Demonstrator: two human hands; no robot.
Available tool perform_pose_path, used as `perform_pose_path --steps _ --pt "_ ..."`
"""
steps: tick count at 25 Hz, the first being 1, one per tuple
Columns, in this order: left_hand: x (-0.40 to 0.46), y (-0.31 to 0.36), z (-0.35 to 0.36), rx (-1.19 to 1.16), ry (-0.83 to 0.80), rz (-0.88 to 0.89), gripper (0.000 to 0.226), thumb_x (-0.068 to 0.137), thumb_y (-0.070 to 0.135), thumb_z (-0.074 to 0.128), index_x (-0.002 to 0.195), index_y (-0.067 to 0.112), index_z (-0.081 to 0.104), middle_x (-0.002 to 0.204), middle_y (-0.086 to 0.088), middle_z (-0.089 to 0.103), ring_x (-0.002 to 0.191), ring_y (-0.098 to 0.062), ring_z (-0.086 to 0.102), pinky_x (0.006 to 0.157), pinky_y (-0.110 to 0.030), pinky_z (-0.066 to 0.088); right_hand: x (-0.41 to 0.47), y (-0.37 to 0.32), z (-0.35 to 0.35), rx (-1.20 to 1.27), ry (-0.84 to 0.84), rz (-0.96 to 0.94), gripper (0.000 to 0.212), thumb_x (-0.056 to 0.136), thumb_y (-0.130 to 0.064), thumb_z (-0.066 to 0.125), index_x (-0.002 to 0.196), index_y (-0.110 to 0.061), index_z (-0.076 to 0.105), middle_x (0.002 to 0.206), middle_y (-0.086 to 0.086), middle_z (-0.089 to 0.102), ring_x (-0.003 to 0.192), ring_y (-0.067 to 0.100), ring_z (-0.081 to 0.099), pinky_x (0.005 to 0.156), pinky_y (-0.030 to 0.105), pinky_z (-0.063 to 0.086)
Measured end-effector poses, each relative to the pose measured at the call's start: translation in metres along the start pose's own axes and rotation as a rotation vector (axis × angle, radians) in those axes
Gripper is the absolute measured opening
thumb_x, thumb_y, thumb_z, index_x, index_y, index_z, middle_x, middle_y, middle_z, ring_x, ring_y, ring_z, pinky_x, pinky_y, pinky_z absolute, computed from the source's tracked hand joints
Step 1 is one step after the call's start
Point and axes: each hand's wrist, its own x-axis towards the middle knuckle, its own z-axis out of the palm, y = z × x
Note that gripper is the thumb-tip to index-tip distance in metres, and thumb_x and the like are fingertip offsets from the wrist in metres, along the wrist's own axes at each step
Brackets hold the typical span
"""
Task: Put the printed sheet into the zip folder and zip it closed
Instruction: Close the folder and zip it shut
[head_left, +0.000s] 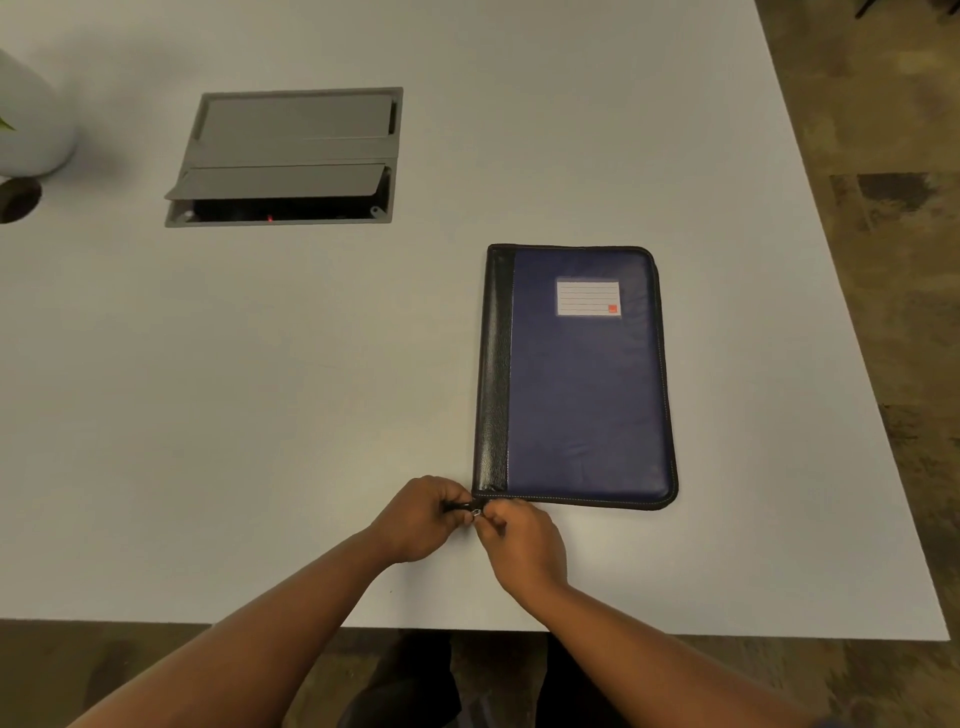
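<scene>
A dark blue zip folder (582, 384) with a black spine strip and a white label lies flat and closed on the white table (260, 415), right of centre. Both hands meet at its near left corner. My left hand (421, 519) pinches the black end of the zip tape beside that corner. My right hand (519, 545) pinches the small metal zip pull (476, 513), just below the corner. No printed sheet is in sight.
A grey cable hatch (291, 156) is set into the table at the back, its near flap lifted. A white pot (31, 124) stands at the far left edge. The table's near edge runs just behind my forearms, and brown floor lies to the right.
</scene>
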Motion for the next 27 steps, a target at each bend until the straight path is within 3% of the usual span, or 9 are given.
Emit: perform_pose_path --steps 3,6,8,13,17,27 --pt "0.001 0.000 -0.002 0.063 -0.016 0.026 0.007 0.090 0.017 0.071 0.090 0.021 0.077 0.086 0.007 0.071 0.081 -0.010 0.062 0.073 -0.023 0.049 -0.003 0.001 0.005 -0.002 0.007 -0.025 0.023 0.094 -0.042 0.058 0.085 -0.024 0.070 0.084 -0.008 0.066 0.075 0.013 0.059 0.061 0.030 0.053" --pt "-0.001 -0.002 -0.004 0.118 -0.016 0.037 0.007 0.091 0.019 0.069 0.090 0.023 0.074 0.086 0.008 0.068 0.080 -0.009 0.060 0.074 -0.027 0.050 -0.005 0.001 0.007 -0.057 0.034 -0.067 0.024 0.097 -0.042 0.053 0.090 -0.025 0.068 0.087 -0.008 0.066 0.072 0.011 0.056 0.053 0.017 0.035" --pt "-0.003 -0.002 -0.006 0.147 -0.002 0.038 0.007 0.092 0.020 0.067 0.092 0.023 0.074 0.086 0.010 0.067 0.078 -0.008 0.059 0.075 -0.030 0.053 -0.006 -0.001 0.008 -0.098 0.046 -0.077 0.025 0.099 -0.042 0.049 0.092 -0.026 0.067 0.087 -0.008 0.068 0.069 0.011 0.054 0.052 0.015 0.028" --pt "-0.007 0.001 -0.009 0.214 0.092 0.040 0.012 0.094 0.022 0.064 0.097 0.023 0.075 0.090 0.007 0.069 0.081 -0.012 0.061 0.073 -0.030 0.052 0.000 -0.004 0.009 -0.143 0.118 -0.003 0.027 0.097 -0.034 0.047 0.083 -0.022 0.065 0.078 -0.003 0.070 0.063 0.014 0.057 0.054 0.029 0.045" --pt "-0.006 0.003 -0.010 0.270 0.143 0.045 0.015 0.094 0.022 0.061 0.100 0.024 0.075 0.094 0.007 0.069 0.085 -0.014 0.061 0.073 -0.027 0.048 0.001 0.004 0.005 -0.139 0.176 0.029 0.025 0.095 -0.031 0.050 0.082 -0.020 0.068 0.074 -0.002 0.069 0.060 0.016 0.060 0.058 0.032 0.055" --pt "-0.001 0.008 -0.012 0.380 0.139 0.038 0.015 0.092 0.022 0.060 0.097 0.025 0.074 0.092 0.007 0.068 0.087 -0.016 0.061 0.072 -0.029 0.049 -0.002 0.061 -0.037 -0.153 0.271 0.074 0.022 0.094 -0.033 0.056 0.078 -0.019 0.064 0.068 -0.006 0.063 0.055 0.011 0.055 0.055 0.019 0.041"
